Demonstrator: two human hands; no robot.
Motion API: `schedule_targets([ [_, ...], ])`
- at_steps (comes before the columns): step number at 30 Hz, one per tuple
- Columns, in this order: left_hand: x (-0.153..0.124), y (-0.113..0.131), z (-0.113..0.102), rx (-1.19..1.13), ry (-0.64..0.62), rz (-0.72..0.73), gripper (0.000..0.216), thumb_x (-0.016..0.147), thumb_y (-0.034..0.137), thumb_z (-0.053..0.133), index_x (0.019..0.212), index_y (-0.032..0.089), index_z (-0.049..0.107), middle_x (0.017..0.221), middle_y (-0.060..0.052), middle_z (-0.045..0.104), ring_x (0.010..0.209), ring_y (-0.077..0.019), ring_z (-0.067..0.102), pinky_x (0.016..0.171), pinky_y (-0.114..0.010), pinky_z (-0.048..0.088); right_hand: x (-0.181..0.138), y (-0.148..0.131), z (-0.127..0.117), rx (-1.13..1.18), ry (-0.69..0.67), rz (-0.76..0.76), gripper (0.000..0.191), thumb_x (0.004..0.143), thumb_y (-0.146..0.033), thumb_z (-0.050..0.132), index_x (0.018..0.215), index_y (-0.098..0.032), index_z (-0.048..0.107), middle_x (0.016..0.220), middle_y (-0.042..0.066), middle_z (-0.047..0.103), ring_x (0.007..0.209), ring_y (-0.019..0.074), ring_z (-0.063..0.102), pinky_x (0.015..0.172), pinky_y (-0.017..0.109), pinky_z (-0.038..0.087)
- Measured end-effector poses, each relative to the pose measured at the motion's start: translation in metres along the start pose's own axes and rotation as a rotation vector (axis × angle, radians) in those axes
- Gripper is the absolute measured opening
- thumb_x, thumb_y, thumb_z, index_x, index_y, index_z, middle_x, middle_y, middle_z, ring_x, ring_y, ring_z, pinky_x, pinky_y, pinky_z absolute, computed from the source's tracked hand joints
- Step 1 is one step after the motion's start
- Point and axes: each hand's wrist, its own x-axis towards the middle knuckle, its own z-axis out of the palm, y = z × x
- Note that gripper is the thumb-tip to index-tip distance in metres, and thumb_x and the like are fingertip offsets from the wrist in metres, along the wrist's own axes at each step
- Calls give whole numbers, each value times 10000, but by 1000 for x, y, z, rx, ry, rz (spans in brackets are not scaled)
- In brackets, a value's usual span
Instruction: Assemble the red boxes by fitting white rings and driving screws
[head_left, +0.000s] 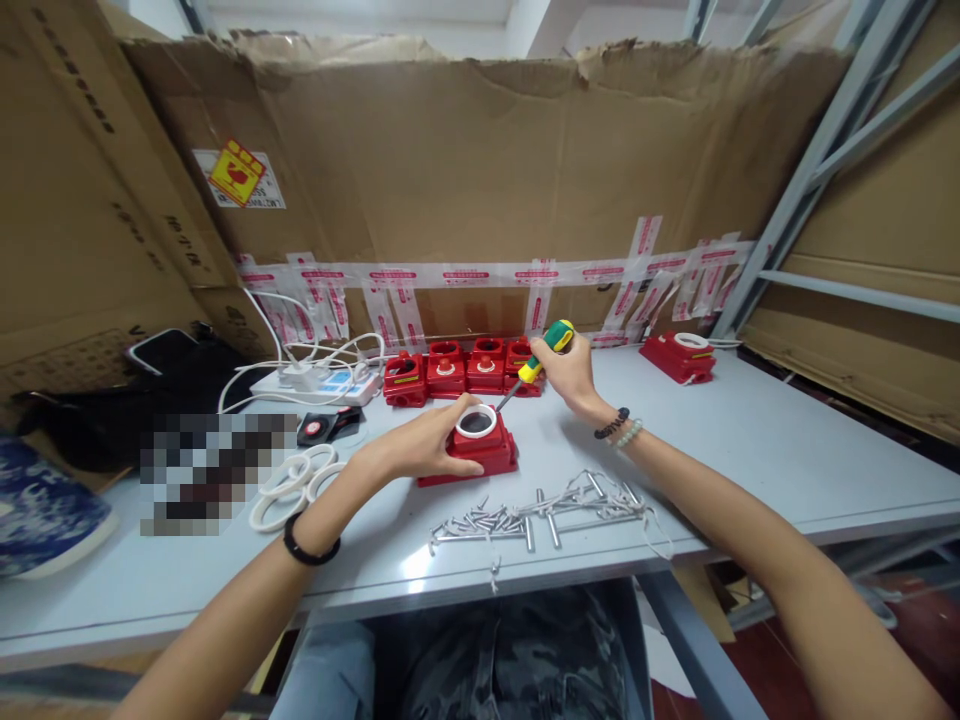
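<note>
A red plastic housing [487, 458] with a white ring [477, 420] on top lies on the grey table [787, 440]. My left hand [420, 445] grips its left side, fingers curled around the edge. My right hand [570, 372] is closed on a green and yellow screwdriver [541, 356], whose tip points down at the housing's right rear corner.
A row of red housings [457, 372] stands behind, and another one [679, 355] at the far right. Loose screws and metal pins [532, 512] lie near the front edge. White rings [292, 482] and a power strip [319, 382] sit on the left. Cardboard walls surround the table.
</note>
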Motion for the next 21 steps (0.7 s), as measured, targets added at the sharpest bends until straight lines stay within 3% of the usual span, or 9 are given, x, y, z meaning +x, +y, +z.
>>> schedule_targets([
  [4, 0, -2, 1, 8, 3, 14, 770, 706, 601, 655, 1292, 193, 369, 1245, -146, 571, 1072, -321, 573, 857, -367, 432, -1, -21, 7, -259, -79, -305, 282, 706, -275, 617, 574, -213, 376, 523, -77, 388, 503, 72, 341, 486, 213, 323],
  [8, 1, -1, 1, 28, -2, -9, 794, 710, 603, 657, 1301, 164, 361, 1264, -181, 554, 1073, -334, 571, 863, -385, 432, -5, -37, 21, -343, -166, -394, 201, 721, -258, 593, 641, -215, 413, 541, -80, 368, 507, 80, 319, 517, 235, 308],
  [10, 1, -1, 0, 18, -2, -3, 790, 713, 595, 656, 1306, 164, 361, 1277, -184, 546, 1069, -332, 572, 867, -393, 431, -7, -39, 26, -340, -195, -429, 118, 751, -274, 575, 834, -218, 513, 588, -74, 416, 520, 94, 370, 544, 241, 335],
  [13, 1, -1, 1, 6, 5, 4, 797, 705, 586, 663, 1311, 167, 359, 1284, -182, 543, 1065, -332, 572, 866, -401, 433, -7, -38, 28, -378, -257, -509, 390, 811, -323, 539, 1186, -240, 470, 678, -55, 489, 566, 118, 439, 597, 248, 370],
  [17, 1, -4, 2, 21, 1, -2, 790, 702, 600, 657, 1303, 175, 371, 1237, -165, 570, 1032, -323, 587, 842, -390, 442, -3, -37, 27, -511, -303, -597, 294, 873, -374, 469, 1128, -245, 537, 669, -44, 495, 571, 121, 436, 613, 243, 349],
  [21, 1, -5, 2, 14, 12, 4, 796, 701, 595, 664, 1315, 186, 363, 1239, -160, 571, 1049, -325, 580, 851, -389, 438, -1, -45, 24, -501, -390, -617, 300, 872, -267, 424, 1149, -226, 531, 703, -32, 529, 592, 127, 450, 626, 245, 358],
])
